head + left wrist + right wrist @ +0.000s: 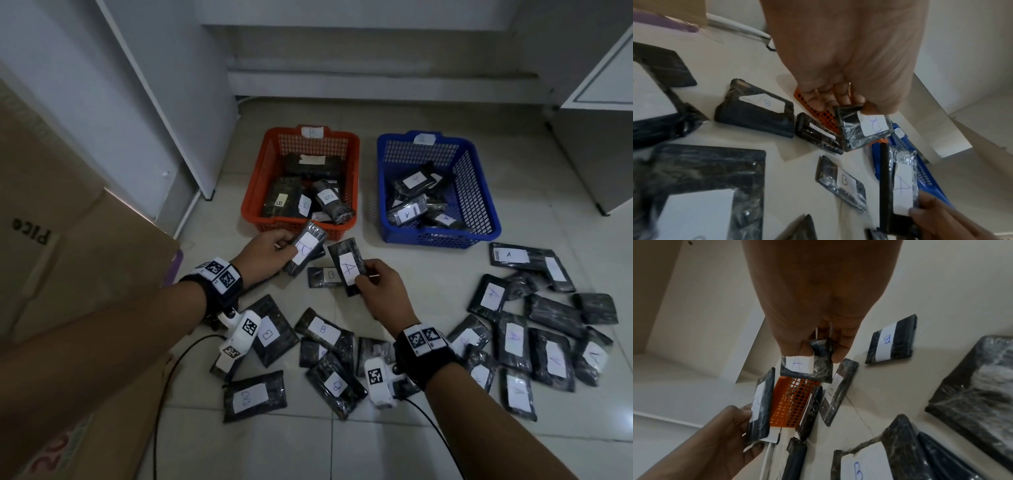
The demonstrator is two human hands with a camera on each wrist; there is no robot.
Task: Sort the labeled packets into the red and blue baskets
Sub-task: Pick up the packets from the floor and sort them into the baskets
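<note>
Floor [342, 442] tiled, strewn with dark wrapped packets: a B heap [308, 359] toward the near left, an A heap [534, 329] toward the right edge, overlapped enough that a careless reach could drag neighbours along or hide a label. Red basket [299, 178] at the far left of the spread, tagged B and holding B packets; blue basket [436, 188] beside it to the right, apparently tagged A and holding A packets. Risk of a mix-up, since the baskets sit close together and both hands are loaded at once. Left hand [270, 251] curled round the B packet [306, 251], thumb over the near end, raised just before the red basket's near rim; a short toss could catch that rim and drop back to the floor. Right hand [380, 287] pinching the A packet [349, 267] by its lower end between thumb and fingers, well short of the blue basket and nearer the red one; slick wrap and an end-only pinch could let it swing or slip. Handwritten labels small, easily misread when tilted.
</note>
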